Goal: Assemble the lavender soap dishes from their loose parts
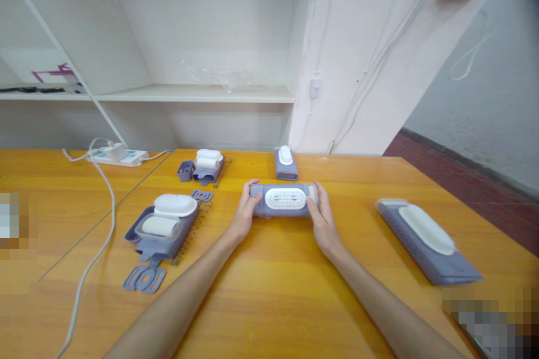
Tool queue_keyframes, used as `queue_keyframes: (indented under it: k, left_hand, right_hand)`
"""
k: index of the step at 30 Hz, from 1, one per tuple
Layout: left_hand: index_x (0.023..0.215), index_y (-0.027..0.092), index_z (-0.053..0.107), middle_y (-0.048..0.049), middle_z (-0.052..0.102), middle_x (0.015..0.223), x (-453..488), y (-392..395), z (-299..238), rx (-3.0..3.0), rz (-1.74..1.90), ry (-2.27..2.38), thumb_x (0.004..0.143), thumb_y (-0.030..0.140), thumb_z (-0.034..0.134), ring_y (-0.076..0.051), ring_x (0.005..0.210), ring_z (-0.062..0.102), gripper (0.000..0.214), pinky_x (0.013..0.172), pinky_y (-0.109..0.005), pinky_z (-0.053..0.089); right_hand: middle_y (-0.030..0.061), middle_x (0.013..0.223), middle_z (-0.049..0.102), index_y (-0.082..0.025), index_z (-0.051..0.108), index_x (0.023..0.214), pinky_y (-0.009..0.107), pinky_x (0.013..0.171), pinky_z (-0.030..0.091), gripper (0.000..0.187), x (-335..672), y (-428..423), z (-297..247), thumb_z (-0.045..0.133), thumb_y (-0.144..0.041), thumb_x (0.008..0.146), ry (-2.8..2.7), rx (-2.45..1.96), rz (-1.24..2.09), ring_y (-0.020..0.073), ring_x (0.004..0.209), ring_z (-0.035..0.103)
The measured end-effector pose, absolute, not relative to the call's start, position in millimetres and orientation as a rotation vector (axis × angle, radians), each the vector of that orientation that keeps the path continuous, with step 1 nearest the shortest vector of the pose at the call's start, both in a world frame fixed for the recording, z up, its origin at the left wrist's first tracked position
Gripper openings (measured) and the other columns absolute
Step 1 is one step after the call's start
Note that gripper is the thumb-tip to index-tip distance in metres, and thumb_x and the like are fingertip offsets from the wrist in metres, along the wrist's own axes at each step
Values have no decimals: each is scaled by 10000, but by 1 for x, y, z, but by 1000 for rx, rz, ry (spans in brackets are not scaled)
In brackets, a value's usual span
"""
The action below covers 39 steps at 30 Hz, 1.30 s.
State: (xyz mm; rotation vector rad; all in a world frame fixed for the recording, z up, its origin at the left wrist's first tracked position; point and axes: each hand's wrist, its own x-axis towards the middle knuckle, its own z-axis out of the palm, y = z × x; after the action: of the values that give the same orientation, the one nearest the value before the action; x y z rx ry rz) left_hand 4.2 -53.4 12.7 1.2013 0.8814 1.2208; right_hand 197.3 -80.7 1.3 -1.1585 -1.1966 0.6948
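A grey-blue oblong case (284, 200) with a white dotted oval insert lies crosswise on the wooden table (269, 291), just ahead of me. My left hand (243, 214) grips its left end, fingers curled over the top edge. My right hand (320, 219) grips its right end in the same way. Both forearms reach in from the bottom of the view.
A similar closed case (425, 238) lies at the right. Another case (286, 162) stands further back. At the left an open case with white rolls (163, 227), flat grey parts (144, 279), a second open set (205, 166), a power strip (118, 155) and its cable (90, 266).
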Motion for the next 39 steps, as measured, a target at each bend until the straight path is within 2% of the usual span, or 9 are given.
queue_keyframes:
  k: [4,6,9,12,17,20,30,35,39]
  left_hand:
    - [1228,243,435,-44,524,1142,3,-50,10,1265,1280,931,811,408,478,-217,1015,537,451,828,-358,513]
    - [1241,206,461,-57,540,1193,2,-49,8,1322,1324,959,814,389,480,-231,1134,495,465,1000,-383,386]
    - [1254,189,481,-72,494,1316,2,-46,4,1339,1386,1000,816,388,483,-238,1276,390,481,1096,-380,235]
    - [1248,196,490,-72,429,1386,4,-45,3,1368,1438,1067,832,380,469,-219,1330,315,455,1118,-367,177]
    - [1207,192,506,-77,480,1322,7,-48,3,1427,1417,1188,869,371,439,-203,1278,377,388,1109,-373,190]
    - [1176,203,531,-73,494,1314,9,-48,2,1409,1421,1214,856,372,478,-211,1273,392,365,1107,-379,202]
    - [1193,195,460,-106,473,1253,10,-44,-5,1547,1460,1268,834,350,525,-219,1206,428,397,1065,-397,269]
    - [1195,187,426,-102,452,1160,13,-50,-1,1714,1460,1368,731,411,647,-231,1118,451,561,1007,-405,330]
    - [1234,201,403,-104,433,1205,13,-51,1,1741,1420,1346,548,443,784,-262,1154,435,822,1003,-421,332]
  right_hand:
    - [14,1424,380,-256,397,1339,334,1131,160,529,198,-82,2,509,-433,853,-1182,-1163,730,168,1334,301]
    - [2,1426,384,-266,409,1335,331,1130,166,534,198,-82,2,522,-439,843,-1164,-1160,741,169,1337,299]
    - [-7,1444,368,-269,409,1346,337,1134,158,559,196,-81,2,527,-464,836,-1147,-1178,743,173,1348,284]
    - [6,1458,347,-254,401,1363,361,1140,141,605,195,-79,-2,530,-500,826,-1120,-1239,749,190,1355,279]
    - [71,1422,393,-188,451,1339,412,1132,168,668,195,-72,-8,566,-539,782,-1091,-1344,732,239,1325,340]
    - [72,1402,419,-190,500,1301,431,1128,180,665,195,-70,-9,600,-545,748,-1059,-1351,721,259,1313,359]
    - [83,1412,411,-192,518,1281,412,1132,177,616,194,-70,-11,566,-537,773,-1050,-1352,735,241,1321,347]
    - [99,1314,520,-191,538,1233,409,1075,285,522,196,-69,-14,531,-493,808,-1019,-1284,670,232,1213,468]
    - [103,1208,580,-185,576,1163,398,1025,336,452,197,-71,-10,530,-462,810,-1016,-1277,612,230,1134,515]
